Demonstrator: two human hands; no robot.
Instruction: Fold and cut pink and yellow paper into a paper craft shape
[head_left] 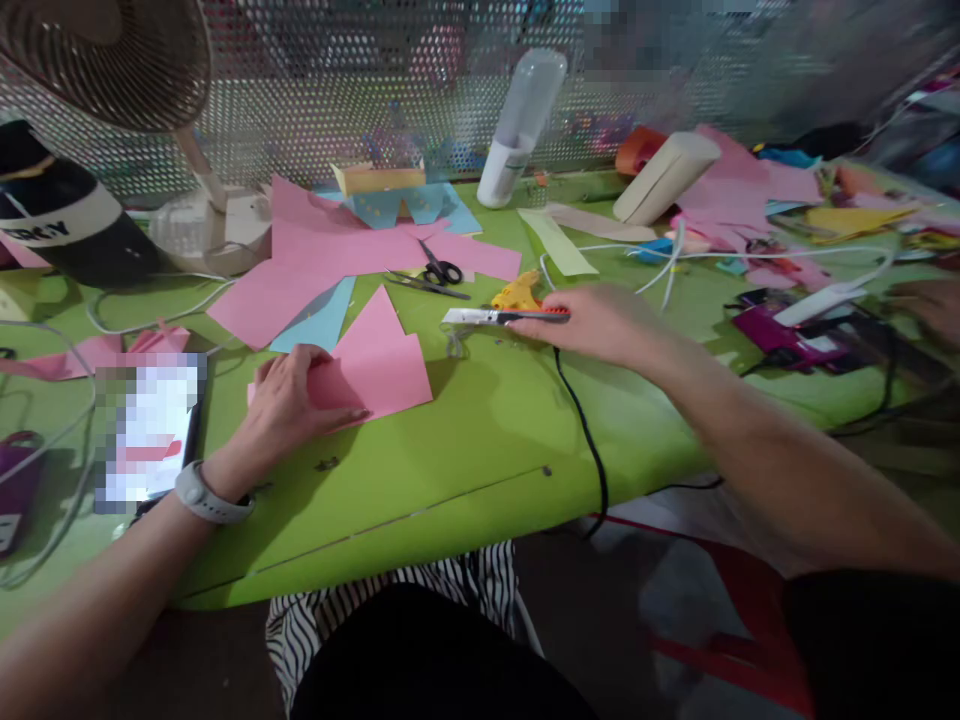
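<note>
My left hand (289, 395) is closed on the left part of a folded piece of pink paper (375, 365), thumb on its lower edge. A pointed flap of the paper stands up at the back. My right hand (592, 322) grips the handle of a utility knife (480, 317), whose pale front end points left toward the paper, apart from it. Just behind the knife is a yellow hot glue gun (517, 291), partly covered by my right hand. Scissors (439, 268) with black handles and a dark slim tool (427, 285) lie further back.
Pink sheets (322, 235) and blue paper pieces (315, 318) lie behind. A phone (154, 425) is beside my left wrist. A fan (214, 215), a dark bottle (71, 215) and a clear bottle (517, 130) stand at the back. A black cord (581, 410) crosses the green table edge.
</note>
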